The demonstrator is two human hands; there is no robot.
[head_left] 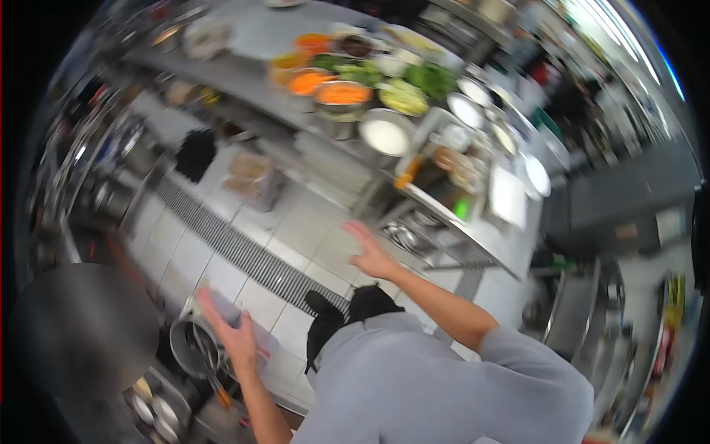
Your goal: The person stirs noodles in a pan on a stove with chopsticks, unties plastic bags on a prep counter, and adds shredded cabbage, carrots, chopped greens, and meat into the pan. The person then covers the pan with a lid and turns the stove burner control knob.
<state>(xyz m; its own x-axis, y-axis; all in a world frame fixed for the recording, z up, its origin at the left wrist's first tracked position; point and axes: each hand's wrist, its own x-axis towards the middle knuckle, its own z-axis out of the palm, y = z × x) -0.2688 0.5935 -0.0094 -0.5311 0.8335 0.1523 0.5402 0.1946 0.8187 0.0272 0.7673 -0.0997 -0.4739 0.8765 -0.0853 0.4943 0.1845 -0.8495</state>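
Observation:
My left hand (232,337) hovers at the lower left with its fingers stretched out and nothing in it. Just beside it, to the left, is a metal pot (185,348) with a metal utensil inside. An orange handle (221,393) sticks out below that pot. My right hand (373,257) is held out over the tiled floor, fingers apart and empty. It is nearest to the steel counter, where a metal tray (433,196) holds several containers. Neither hand visibly touches anything.
Bowls of shredded orange vegetable (344,93), leafy greens (430,78) and a white food (386,136) crowd the counter. White plates (464,111) stand at its right. A floor drain grate (237,248) crosses the tiles. A plastic-wrapped package (253,180) sits below the counter. A blurred disc hides the lower left.

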